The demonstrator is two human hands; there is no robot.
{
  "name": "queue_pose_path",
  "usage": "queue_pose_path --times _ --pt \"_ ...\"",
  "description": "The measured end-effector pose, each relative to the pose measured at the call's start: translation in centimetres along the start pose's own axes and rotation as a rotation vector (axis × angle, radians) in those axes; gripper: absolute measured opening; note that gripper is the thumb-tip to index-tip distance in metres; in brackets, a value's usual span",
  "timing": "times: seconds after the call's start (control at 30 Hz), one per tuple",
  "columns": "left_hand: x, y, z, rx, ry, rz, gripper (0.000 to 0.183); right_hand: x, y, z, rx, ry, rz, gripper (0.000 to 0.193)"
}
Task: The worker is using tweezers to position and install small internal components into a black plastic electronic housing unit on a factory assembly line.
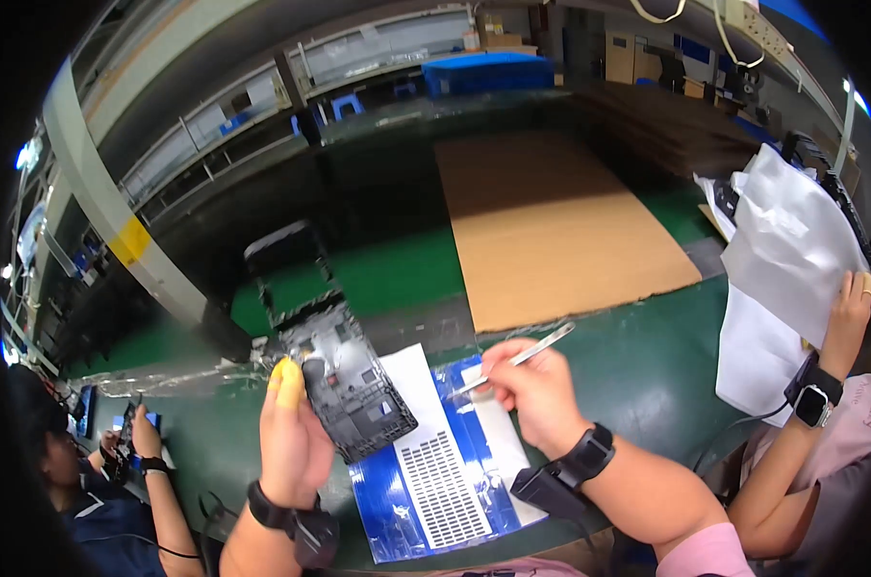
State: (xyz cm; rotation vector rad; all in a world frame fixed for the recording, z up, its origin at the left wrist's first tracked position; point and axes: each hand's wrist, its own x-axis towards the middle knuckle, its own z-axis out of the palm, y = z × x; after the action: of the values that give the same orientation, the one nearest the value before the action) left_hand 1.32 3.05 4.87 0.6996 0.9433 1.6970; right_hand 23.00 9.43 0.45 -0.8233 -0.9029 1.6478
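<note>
While left fingers (286,383) hold it, black frame (352,387) extends rightward.

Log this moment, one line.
left hand holds black frame | right hand holds metal tweezers | sheet of black rectangles on blue board

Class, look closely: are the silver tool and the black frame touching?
Apart. The head view shows part of the white sheet between the black frame and the silver tool's lower tip.
</note>
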Motion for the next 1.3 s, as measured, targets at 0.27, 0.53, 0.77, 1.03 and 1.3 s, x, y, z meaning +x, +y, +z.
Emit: queue_pose_path --times 0.27,0.53,0.77,1.03,1.3 --pt "-3.3 -3.5 -0.7 -0.223 0.011 -0.255 0.027 -2.9 0.1 3.2 -0.076 -0.23 0.07 0.02" --pt "-3.7 -3.5 -2.1 -0.392 -0.03 -0.51 0.032 -4.7 2.0 4.6 -0.171 -0.217 0.038 0.022" --pt "-4.0 -3.6 -2.0 -0.419 0.024 -0.467 0.032 -4.8 2.5 4.3 -0.125 -0.257 -0.002 0.022" --pt "-3.8 -3.6 -1.6 -0.378 0.026 -0.496 0.032 -4.4 2.0 3.9 -0.174 -0.287 0.026 0.023" --pt "-3.8 -3.8 -1.5 -0.378 0.016 -0.478 0.031 -4.4 2.2 3.8 -0.176 -0.263 0.019 0.024"
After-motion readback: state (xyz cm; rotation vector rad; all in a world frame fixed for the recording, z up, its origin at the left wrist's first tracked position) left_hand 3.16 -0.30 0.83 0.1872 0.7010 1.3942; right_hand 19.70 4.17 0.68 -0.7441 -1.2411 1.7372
